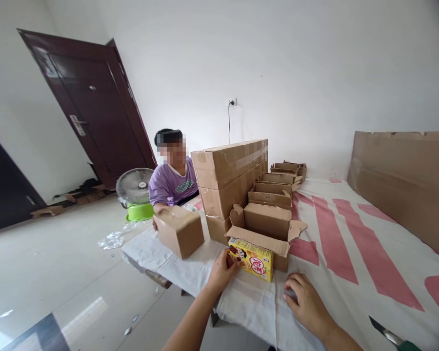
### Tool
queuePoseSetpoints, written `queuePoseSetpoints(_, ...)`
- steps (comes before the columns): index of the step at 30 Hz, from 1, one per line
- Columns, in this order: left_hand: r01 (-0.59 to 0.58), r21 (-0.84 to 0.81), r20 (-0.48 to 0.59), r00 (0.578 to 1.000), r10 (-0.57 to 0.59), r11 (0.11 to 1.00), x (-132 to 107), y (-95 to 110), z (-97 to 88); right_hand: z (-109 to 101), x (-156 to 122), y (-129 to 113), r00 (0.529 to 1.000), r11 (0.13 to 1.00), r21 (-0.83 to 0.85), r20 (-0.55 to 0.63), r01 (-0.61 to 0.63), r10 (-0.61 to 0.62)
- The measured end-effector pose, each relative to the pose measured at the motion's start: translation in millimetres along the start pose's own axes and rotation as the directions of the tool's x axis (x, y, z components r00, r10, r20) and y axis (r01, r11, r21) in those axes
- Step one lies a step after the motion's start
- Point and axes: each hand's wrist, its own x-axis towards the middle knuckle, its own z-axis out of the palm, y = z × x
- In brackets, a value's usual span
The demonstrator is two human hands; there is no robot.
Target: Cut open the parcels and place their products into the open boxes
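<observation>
A yellow printed snack box (254,263) stands on the cloth-covered table, right in front of an open cardboard carton (267,219). My left hand (221,274) is closed on the left end of the snack box, thumb on its front face. To the right of the box, my right hand (307,301) rests by the cloth with loosely bent fingers and holds nothing. The carton's flaps stand outward, and its front flap hangs over the back of the snack box. How far my left fingers reach behind the box is hidden.
Sealed cartons (230,168) are stacked behind, beside a row of open cartons (270,187). Across the table, a person (173,180) holds a closed carton (179,231). A utility knife (391,336) lies at the right front. A large cardboard sheet (402,180) stands at the right.
</observation>
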Motion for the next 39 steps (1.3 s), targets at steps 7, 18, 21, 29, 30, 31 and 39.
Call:
queuePoseSetpoints(7,0.0,0.058,0.002,1.0,0.0,0.998,0.2,0.9,-2.3,-3.9,-2.1,-4.3,1.0,1.0,0.026,-0.006,-0.015,0.015)
queuePoseSetpoints(18,-0.455,0.416,-0.272,0.764,0.585,0.787,-47.3,16.0,-32.0,-8.4,-1.9,-7.1,1.0,0.999,0.031,0.028,-0.015,0.014)
queuePoseSetpoints(21,-0.24,0.536,-0.455,0.725,0.516,0.809,-35.8,14.1,-73.7,-9.1,-1.7,-6.8,0.999,1.0,0.013,0.04,-0.019,0.018)
queuePoseSetpoints(29,0.097,-0.23,-0.305,0.938,-0.166,0.968,-0.2,-28.8,-154.1,-9.8,-3.3,-7.9,0.998,0.999,-0.033,0.057,-0.01,0.012)
queuePoseSetpoints(30,0.097,-0.242,-0.305,0.937,-0.171,0.965,-5.0,-34.0,-163.3,-10.2,-4.0,-8.2,0.998,0.999,-0.034,0.054,-0.013,0.015)
queuePoseSetpoints(31,0.102,-0.272,-0.303,0.935,-0.186,0.957,-11.0,-39.4,-173.2,-10.4,-4.7,-8.4,0.999,0.999,-0.034,0.051,-0.017,0.019)
queuePoseSetpoints(39,0.239,-0.123,-0.554,0.789,-0.267,0.963,-55.5,-58.2,-225.0,-8.9,-4.7,-7.0,0.999,1.0,-0.024,0.05,-0.02,0.021)
